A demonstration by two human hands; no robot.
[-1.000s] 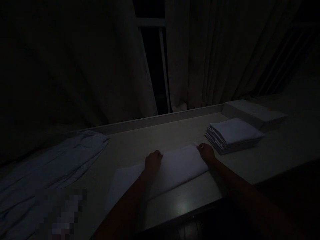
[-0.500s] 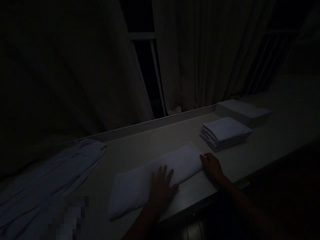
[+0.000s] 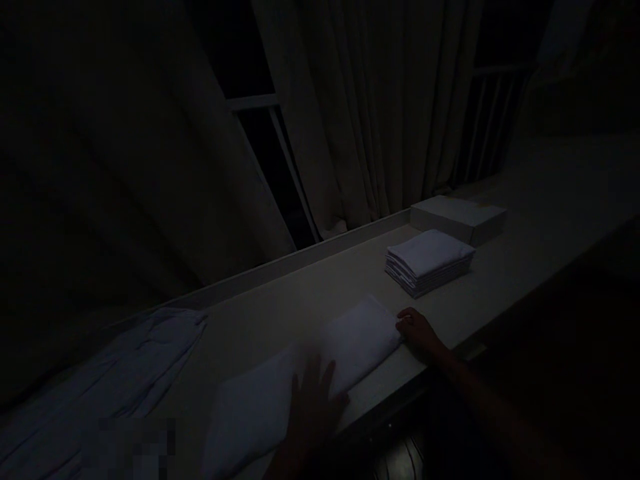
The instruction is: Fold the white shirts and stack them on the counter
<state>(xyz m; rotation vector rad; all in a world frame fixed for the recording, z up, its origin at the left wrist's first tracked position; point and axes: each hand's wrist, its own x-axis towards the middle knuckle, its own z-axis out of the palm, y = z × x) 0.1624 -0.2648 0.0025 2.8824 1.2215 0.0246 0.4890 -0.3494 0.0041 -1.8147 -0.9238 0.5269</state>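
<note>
Dim room. Folded white cloth (image 3: 310, 367) lies on desk (image 3: 500, 280) near edge, long axis left-right. Left hand (image 3: 313, 407) flat, fingers spread on cloth's middle. Right hand (image 3: 417, 330) curled at its right end, nearer the stack of folded cloths (image 3: 430, 260); pinch unclear.

The left hand (image 3: 313, 403) lies flat on a folded white cloth (image 3: 305, 373); the right hand (image 3: 417, 330) touches its 3 o'clock end. A stack of folded cloths (image 3: 429, 260) sits at 1 o'clock.
</note>
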